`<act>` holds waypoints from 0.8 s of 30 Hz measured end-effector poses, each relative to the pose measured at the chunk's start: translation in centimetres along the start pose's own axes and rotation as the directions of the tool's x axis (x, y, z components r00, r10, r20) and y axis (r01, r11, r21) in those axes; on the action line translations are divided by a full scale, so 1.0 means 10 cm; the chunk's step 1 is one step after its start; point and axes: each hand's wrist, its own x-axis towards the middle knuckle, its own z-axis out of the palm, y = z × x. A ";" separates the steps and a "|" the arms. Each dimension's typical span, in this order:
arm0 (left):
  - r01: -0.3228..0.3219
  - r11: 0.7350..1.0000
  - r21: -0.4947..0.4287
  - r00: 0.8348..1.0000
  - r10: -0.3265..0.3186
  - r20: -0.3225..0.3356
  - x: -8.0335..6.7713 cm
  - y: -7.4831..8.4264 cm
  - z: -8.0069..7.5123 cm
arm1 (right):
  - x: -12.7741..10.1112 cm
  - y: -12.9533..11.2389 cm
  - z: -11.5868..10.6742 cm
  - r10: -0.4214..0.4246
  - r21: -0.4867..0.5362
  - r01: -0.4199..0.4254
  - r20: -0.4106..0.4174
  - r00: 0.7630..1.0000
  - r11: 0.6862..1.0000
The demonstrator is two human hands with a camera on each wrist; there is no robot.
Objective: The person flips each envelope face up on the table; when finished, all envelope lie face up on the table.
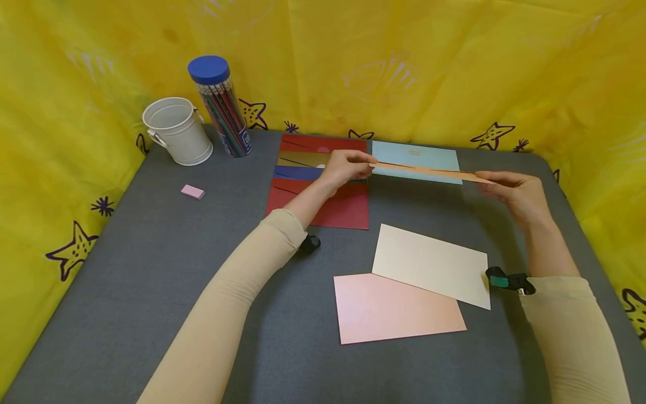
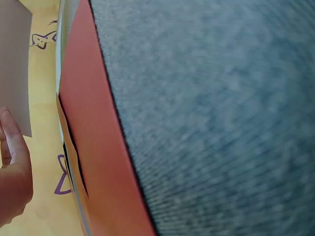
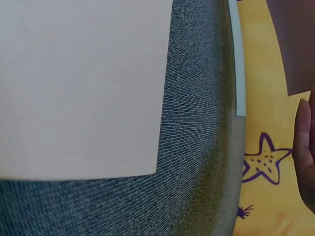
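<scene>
An orange envelope [image 1: 429,170], seen almost edge-on in the head view, is held up between both hands over the back of the table. My left hand [image 1: 347,167] pinches its left end, above the overlapping red, gold and blue envelopes [image 1: 323,210]. At the other end, the fingers and thumb of my right hand [image 1: 520,193] pinch it. Behind and below it lies a light blue envelope [image 1: 416,152]. Nearer the front, a cream envelope [image 1: 431,264] partly overlaps a pink one [image 1: 393,311]. In the right wrist view the held envelope [image 3: 298,44] appears shaded above the fingertips.
At the back left stand a white metal bucket [image 1: 179,134] and a clear tube of pencils [image 1: 224,112] with a blue lid. A pink eraser [image 1: 193,192] lies in front of them. Yellow patterned cloth [image 1: 323,62] rises behind and beside the grey table [image 1: 151,297].
</scene>
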 end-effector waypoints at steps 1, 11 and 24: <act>0.002 1.000 -0.002 1.000 -0.002 -0.004 0.00 -0.01 0.00 | 0.00 0.00 0.00 0.007 0.001 -0.008 0.009 1.000 1.000; 0.049 0.999 -0.015 0.999 -0.050 -0.018 0.02 -0.05 0.12 | 0.00 0.02 -0.04 0.135 -0.011 -0.135 0.002 0.991 0.991; 0.070 0.936 0.346 0.993 -0.033 -0.114 0.05 -0.06 0.30 | 0.08 0.13 -0.09 0.314 -0.244 -0.327 -0.089 0.945 0.913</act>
